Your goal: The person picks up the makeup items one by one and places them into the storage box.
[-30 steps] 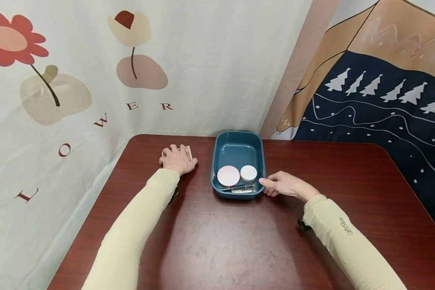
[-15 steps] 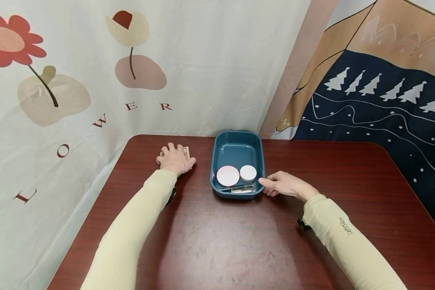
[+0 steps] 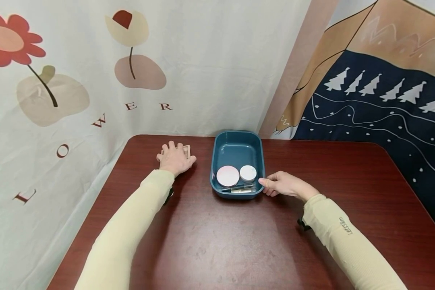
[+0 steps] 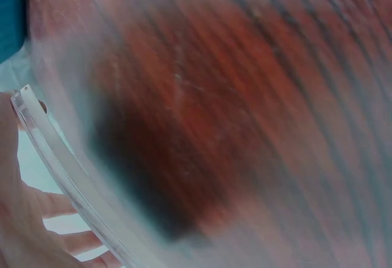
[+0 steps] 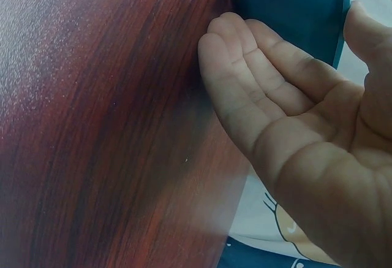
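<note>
My left hand (image 3: 175,159) spreads from above over a flat rectangular case (image 3: 187,151), left of the tray. Its fingers and thumb grip the sides and hide most of the printed top. In the left wrist view the case (image 4: 73,185) shows a clear edge, with the fingers along it. A deep blue plastic tray (image 3: 237,196) stands at the middle back. My right hand (image 3: 284,184) holds its near right corner, thumb over the rim and fingers against the outer wall. Inside lie a pink round compact (image 3: 228,176), a white round jar (image 3: 248,173) and two slim tubes (image 3: 241,188), one dark.
The dark red wooden table (image 3: 217,241) reaches back to a white curtain (image 3: 203,72) printed with flowers and letters. A navy and tan cloth (image 3: 377,104) with white trees hangs at the right. A dark strap (image 3: 303,224) shows at the right wrist.
My left hand has shifted slightly left with the flat case, mostly in the first half second. My right hand and the tray keep their places.
</note>
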{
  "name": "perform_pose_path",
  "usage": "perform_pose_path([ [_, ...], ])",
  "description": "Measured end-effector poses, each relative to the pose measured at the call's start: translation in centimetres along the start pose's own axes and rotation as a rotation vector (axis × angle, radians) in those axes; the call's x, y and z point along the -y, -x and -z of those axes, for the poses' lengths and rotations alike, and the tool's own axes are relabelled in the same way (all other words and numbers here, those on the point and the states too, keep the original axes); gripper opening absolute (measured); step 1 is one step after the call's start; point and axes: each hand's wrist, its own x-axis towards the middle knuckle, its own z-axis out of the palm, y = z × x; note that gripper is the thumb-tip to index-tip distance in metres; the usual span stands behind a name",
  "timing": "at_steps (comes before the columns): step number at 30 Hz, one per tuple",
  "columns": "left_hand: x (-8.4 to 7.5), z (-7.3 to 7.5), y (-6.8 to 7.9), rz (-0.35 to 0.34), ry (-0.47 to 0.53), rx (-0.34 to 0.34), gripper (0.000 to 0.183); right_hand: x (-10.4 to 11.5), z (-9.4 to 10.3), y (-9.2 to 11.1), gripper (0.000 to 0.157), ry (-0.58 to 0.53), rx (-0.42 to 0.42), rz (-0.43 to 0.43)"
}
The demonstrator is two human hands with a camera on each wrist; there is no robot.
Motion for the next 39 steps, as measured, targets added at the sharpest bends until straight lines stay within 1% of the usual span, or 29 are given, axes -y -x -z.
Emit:
perform_pose_path([
  [5, -0.8, 0.6, 0.2, -0.033, 0.018, -0.007, 0.071, -0.2, -0.1, -0.1, 0.045, -0.003, 0.000, 0.004],
  [13, -2.1, 1.1, 0.5, -0.072, 0.017, -0.011, 0.071, -0.1, 0.0, -0.1, 0.045, -0.001, 0.001, 0.002],
  [25, -4.3, 1.6, 0.7, -0.143, 0.024, -0.044, 0.069, 0.0, 0.0, 0.1, 0.045, 0.007, -0.001, 0.007],
  [32, -5.4, 2.1, 1.0, -0.183, 0.029, -0.035, 0.073, 0.0, 0.0, 0.0, 0.046, 0.007, 0.004, 0.010],
  [39, -6.4, 2.5, 1.1, -0.217, 0.011, -0.037, 0.073, 0.1, 0.0, 0.1, 0.046, 0.012, 0.003, 0.011],
])
